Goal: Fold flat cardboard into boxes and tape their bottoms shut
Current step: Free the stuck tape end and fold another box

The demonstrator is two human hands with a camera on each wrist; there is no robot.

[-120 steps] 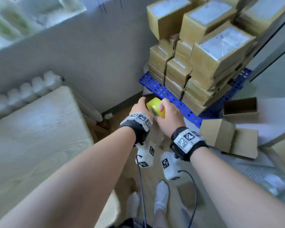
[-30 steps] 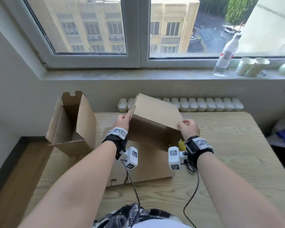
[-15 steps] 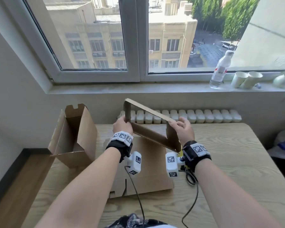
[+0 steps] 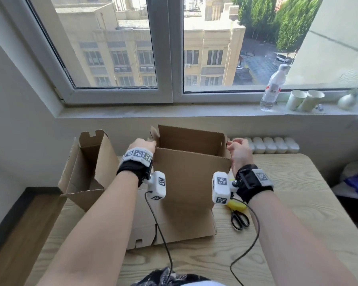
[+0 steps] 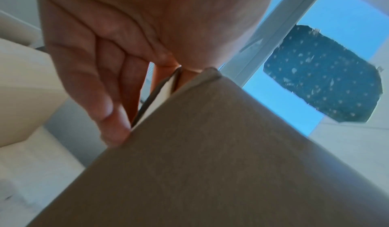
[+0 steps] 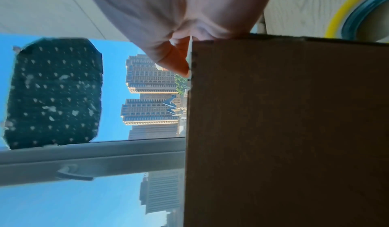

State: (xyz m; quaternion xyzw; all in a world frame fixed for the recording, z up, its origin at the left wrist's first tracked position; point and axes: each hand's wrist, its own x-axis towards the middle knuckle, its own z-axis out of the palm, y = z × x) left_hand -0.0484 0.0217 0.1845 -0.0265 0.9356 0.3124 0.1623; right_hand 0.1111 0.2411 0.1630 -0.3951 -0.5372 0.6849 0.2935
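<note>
A brown cardboard box (image 4: 190, 172) stands opened into a square tube above the table, its top open toward me. My left hand (image 4: 142, 145) pinches a flap at its upper left corner; the left wrist view shows fingers (image 5: 113, 117) curled on the cardboard edge (image 5: 166, 87). My right hand (image 4: 237, 148) pinches the upper right corner, thumb (image 6: 176, 60) pressed on the box wall (image 6: 284, 130). A yellow tape roll (image 4: 236, 205) lies on the table behind my right wrist, also in the right wrist view as a yellow ring (image 6: 345, 14). More flat cardboard (image 4: 174, 234) lies under the box.
Another opened box (image 4: 87, 168) stands at the table's left edge. Black scissors (image 4: 240, 219) lie right of the flat cardboard. The wooden table (image 4: 298, 213) runs under a window; a bottle (image 4: 273, 87) and paper cups (image 4: 304, 100) stand on the sill. A radiator (image 4: 273, 145) is behind.
One second ago the cardboard was nearly flat and tilted; both hands have pulled it open into a square box shape and raised it upright. Four seconds ago I held the tape roll elsewhere.
</note>
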